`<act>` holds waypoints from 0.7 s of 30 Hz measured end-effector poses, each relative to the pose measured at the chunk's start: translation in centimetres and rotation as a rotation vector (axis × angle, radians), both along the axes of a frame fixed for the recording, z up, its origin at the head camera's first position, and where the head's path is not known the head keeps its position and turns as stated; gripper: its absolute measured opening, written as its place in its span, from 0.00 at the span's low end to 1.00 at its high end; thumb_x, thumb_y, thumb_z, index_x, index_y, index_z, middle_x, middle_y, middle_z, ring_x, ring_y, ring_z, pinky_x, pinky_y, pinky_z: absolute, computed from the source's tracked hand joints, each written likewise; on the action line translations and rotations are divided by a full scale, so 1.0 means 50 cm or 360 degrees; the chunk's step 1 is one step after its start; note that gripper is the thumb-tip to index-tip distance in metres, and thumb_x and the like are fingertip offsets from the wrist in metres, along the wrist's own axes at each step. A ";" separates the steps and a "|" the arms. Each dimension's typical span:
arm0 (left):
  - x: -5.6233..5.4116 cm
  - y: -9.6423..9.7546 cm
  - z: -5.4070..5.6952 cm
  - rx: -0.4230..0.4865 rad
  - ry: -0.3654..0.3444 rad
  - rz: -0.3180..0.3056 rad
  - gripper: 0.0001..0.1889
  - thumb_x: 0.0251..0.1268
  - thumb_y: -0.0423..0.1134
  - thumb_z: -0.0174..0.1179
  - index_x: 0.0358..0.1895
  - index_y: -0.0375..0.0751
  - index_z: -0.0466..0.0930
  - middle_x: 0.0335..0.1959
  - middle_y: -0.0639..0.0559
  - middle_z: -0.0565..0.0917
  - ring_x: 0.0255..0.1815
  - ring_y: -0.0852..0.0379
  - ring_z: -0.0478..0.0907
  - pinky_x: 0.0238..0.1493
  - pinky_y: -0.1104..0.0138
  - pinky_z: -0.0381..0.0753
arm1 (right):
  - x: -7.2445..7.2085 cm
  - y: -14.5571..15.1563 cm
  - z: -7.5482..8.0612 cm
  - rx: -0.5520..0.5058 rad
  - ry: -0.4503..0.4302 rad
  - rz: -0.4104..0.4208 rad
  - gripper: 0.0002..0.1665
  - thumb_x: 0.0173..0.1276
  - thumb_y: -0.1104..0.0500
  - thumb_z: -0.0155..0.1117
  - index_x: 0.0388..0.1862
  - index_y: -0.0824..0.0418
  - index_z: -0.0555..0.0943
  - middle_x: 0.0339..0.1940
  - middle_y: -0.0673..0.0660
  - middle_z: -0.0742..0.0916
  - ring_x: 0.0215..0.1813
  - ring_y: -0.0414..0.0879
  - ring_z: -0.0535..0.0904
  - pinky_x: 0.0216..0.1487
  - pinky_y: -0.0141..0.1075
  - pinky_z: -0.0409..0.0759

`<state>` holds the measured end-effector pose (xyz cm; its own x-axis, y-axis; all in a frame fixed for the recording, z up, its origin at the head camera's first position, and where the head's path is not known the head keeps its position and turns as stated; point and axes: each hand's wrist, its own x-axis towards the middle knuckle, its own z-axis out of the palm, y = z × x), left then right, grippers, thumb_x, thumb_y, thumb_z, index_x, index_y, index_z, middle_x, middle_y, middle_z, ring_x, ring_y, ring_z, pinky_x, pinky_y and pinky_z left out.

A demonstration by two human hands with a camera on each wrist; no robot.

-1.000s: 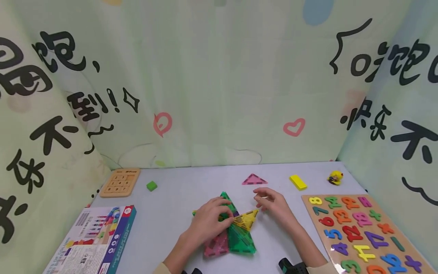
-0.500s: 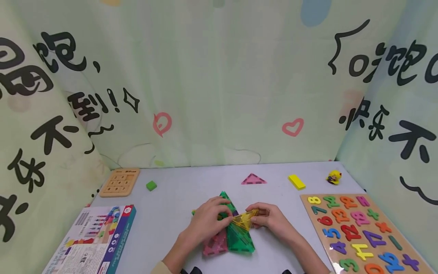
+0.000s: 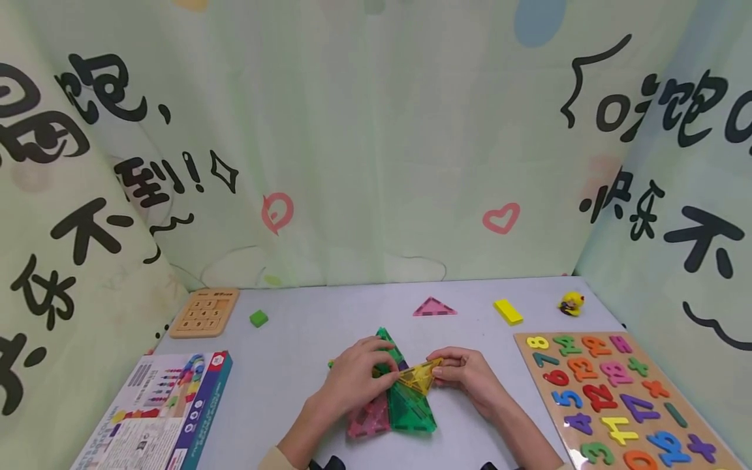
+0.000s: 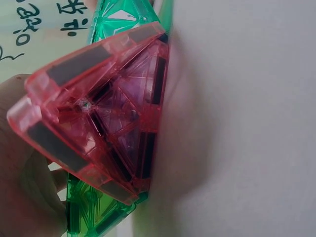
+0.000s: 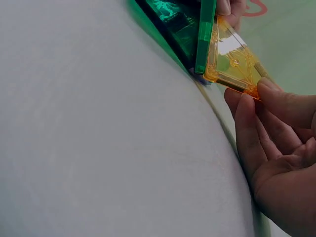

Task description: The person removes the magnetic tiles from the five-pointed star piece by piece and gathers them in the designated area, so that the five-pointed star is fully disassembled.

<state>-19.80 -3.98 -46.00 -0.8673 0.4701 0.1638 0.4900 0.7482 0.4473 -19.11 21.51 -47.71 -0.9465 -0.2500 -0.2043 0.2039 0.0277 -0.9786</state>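
Note:
A build of see-through magnetic tiles stands on the table, with a green tile (image 3: 413,412) and a pink tile (image 3: 370,419) at its near side. My left hand (image 3: 355,375) grips the build from the left, its fingertips meeting by the inner end of a yellow triangular magnetic tile (image 3: 418,376). On the other side, my right hand (image 3: 470,380) pinches that tile's outer corner between thumb and fingers. The right wrist view shows the yellow tile (image 5: 236,59) against a green tile's edge. Pink triangular tiles (image 4: 123,94) fill the left wrist view, partly covering the left hand (image 4: 24,163).
A loose pink triangle tile (image 3: 435,307), yellow block (image 3: 508,312) and small yellow figure (image 3: 571,303) lie at the back. Right is a number puzzle board (image 3: 634,405). Left are a printed box (image 3: 153,411), wooden number board (image 3: 205,313) and green block (image 3: 258,318).
My right hand has come left and down from above the table to the yellow tile and taken its outer corner. The left hand has stayed on the build.

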 end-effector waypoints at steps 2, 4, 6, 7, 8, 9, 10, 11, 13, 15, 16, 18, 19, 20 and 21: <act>-0.001 0.001 0.000 -0.0002 0.0000 -0.0002 0.06 0.66 0.54 0.63 0.32 0.64 0.85 0.62 0.61 0.80 0.71 0.54 0.70 0.70 0.51 0.71 | 0.000 -0.001 0.000 0.0004 -0.0003 -0.0026 0.19 0.66 0.66 0.66 0.55 0.70 0.80 0.36 0.51 0.90 0.37 0.39 0.85 0.43 0.32 0.86; -0.002 0.002 0.000 0.0003 -0.0008 0.0001 0.06 0.66 0.55 0.63 0.32 0.64 0.85 0.62 0.61 0.80 0.71 0.54 0.70 0.70 0.51 0.71 | -0.001 -0.002 -0.001 0.0010 -0.0011 -0.0054 0.19 0.66 0.66 0.66 0.55 0.70 0.80 0.36 0.51 0.90 0.37 0.40 0.85 0.43 0.32 0.86; -0.002 0.002 -0.001 0.0005 -0.0009 0.0004 0.06 0.66 0.55 0.63 0.32 0.64 0.85 0.62 0.61 0.80 0.71 0.54 0.70 0.70 0.51 0.71 | -0.003 -0.003 -0.001 -0.0001 -0.0028 -0.0099 0.19 0.66 0.66 0.65 0.56 0.70 0.80 0.36 0.51 0.90 0.37 0.40 0.84 0.43 0.32 0.86; -0.002 0.001 -0.001 0.0007 -0.0009 0.0004 0.06 0.66 0.54 0.63 0.32 0.64 0.85 0.62 0.61 0.80 0.71 0.54 0.70 0.70 0.51 0.71 | -0.003 -0.004 -0.001 -0.0014 -0.0038 -0.0129 0.19 0.67 0.66 0.65 0.56 0.70 0.79 0.36 0.51 0.90 0.37 0.40 0.84 0.43 0.32 0.86; -0.002 0.000 -0.002 0.0008 -0.0014 0.0005 0.06 0.66 0.54 0.63 0.32 0.63 0.85 0.62 0.61 0.80 0.71 0.54 0.70 0.70 0.51 0.71 | -0.004 -0.004 -0.001 -0.0028 -0.0048 -0.0158 0.20 0.67 0.67 0.64 0.57 0.71 0.79 0.36 0.50 0.89 0.38 0.40 0.84 0.44 0.32 0.86; -0.002 -0.001 -0.002 0.0010 -0.0016 0.0005 0.06 0.65 0.54 0.63 0.32 0.63 0.85 0.62 0.61 0.80 0.71 0.54 0.70 0.70 0.51 0.71 | -0.005 -0.004 0.000 -0.0044 -0.0060 -0.0193 0.20 0.68 0.67 0.64 0.58 0.71 0.78 0.35 0.50 0.89 0.38 0.40 0.84 0.44 0.32 0.86; -0.002 -0.001 -0.002 0.0009 -0.0017 0.0005 0.06 0.65 0.54 0.63 0.32 0.63 0.85 0.62 0.61 0.80 0.71 0.54 0.70 0.70 0.51 0.71 | -0.006 -0.004 0.000 -0.0058 -0.0068 -0.0225 0.20 0.68 0.67 0.63 0.58 0.72 0.78 0.35 0.50 0.89 0.38 0.40 0.84 0.45 0.32 0.86; -0.002 -0.002 -0.002 0.0008 -0.0019 0.0004 0.06 0.66 0.54 0.63 0.32 0.63 0.85 0.62 0.61 0.80 0.71 0.54 0.70 0.70 0.51 0.71 | -0.007 -0.005 0.001 -0.0073 -0.0080 -0.0261 0.21 0.68 0.68 0.63 0.59 0.72 0.77 0.35 0.51 0.89 0.38 0.41 0.84 0.45 0.32 0.86; -0.002 -0.003 -0.001 0.0010 -0.0024 0.0003 0.06 0.65 0.54 0.63 0.32 0.63 0.85 0.62 0.61 0.80 0.71 0.54 0.70 0.70 0.51 0.71 | -0.009 -0.005 0.001 -0.0074 -0.0084 -0.0312 0.22 0.68 0.68 0.63 0.60 0.72 0.76 0.37 0.51 0.89 0.39 0.41 0.84 0.46 0.32 0.86; -0.001 -0.002 0.000 0.0006 -0.0028 -0.0002 0.06 0.65 0.54 0.63 0.32 0.63 0.85 0.63 0.61 0.80 0.71 0.53 0.70 0.70 0.51 0.70 | -0.012 -0.005 0.002 -0.0045 -0.0080 -0.0369 0.22 0.68 0.67 0.64 0.60 0.71 0.76 0.38 0.52 0.90 0.40 0.42 0.84 0.46 0.33 0.86; -0.001 -0.002 0.000 0.0005 -0.0031 -0.0004 0.06 0.65 0.54 0.63 0.32 0.63 0.85 0.63 0.61 0.80 0.72 0.53 0.70 0.70 0.51 0.70 | -0.014 -0.005 0.002 -0.0012 -0.0069 -0.0398 0.22 0.67 0.67 0.64 0.60 0.71 0.77 0.38 0.52 0.90 0.40 0.42 0.84 0.45 0.33 0.86; -0.002 -0.002 0.001 0.0002 -0.0034 -0.0010 0.06 0.65 0.54 0.63 0.32 0.64 0.85 0.63 0.61 0.80 0.71 0.53 0.70 0.70 0.51 0.70 | -0.020 -0.005 0.003 0.0073 -0.0046 -0.0467 0.22 0.67 0.65 0.65 0.60 0.69 0.78 0.38 0.53 0.90 0.40 0.43 0.84 0.45 0.31 0.85; -0.002 -0.001 0.002 0.0003 -0.0036 -0.0015 0.06 0.66 0.54 0.63 0.33 0.64 0.85 0.63 0.61 0.80 0.71 0.53 0.70 0.70 0.51 0.70 | -0.025 -0.004 0.003 0.0127 -0.0032 -0.0505 0.22 0.68 0.64 0.65 0.59 0.67 0.78 0.38 0.52 0.90 0.39 0.43 0.83 0.44 0.30 0.85; -0.002 -0.001 0.002 0.0003 -0.0038 -0.0020 0.06 0.66 0.54 0.63 0.33 0.63 0.85 0.63 0.61 0.80 0.71 0.54 0.70 0.71 0.51 0.70 | -0.030 -0.004 0.003 0.0174 -0.0023 -0.0551 0.21 0.67 0.63 0.65 0.59 0.66 0.79 0.36 0.52 0.90 0.39 0.43 0.83 0.43 0.29 0.85; -0.003 -0.001 0.002 0.0003 -0.0038 -0.0025 0.06 0.66 0.54 0.62 0.34 0.63 0.85 0.63 0.61 0.80 0.72 0.54 0.69 0.71 0.52 0.70 | -0.035 -0.004 0.003 0.0222 -0.0009 -0.0586 0.21 0.68 0.62 0.65 0.58 0.66 0.79 0.35 0.52 0.90 0.38 0.43 0.83 0.42 0.28 0.84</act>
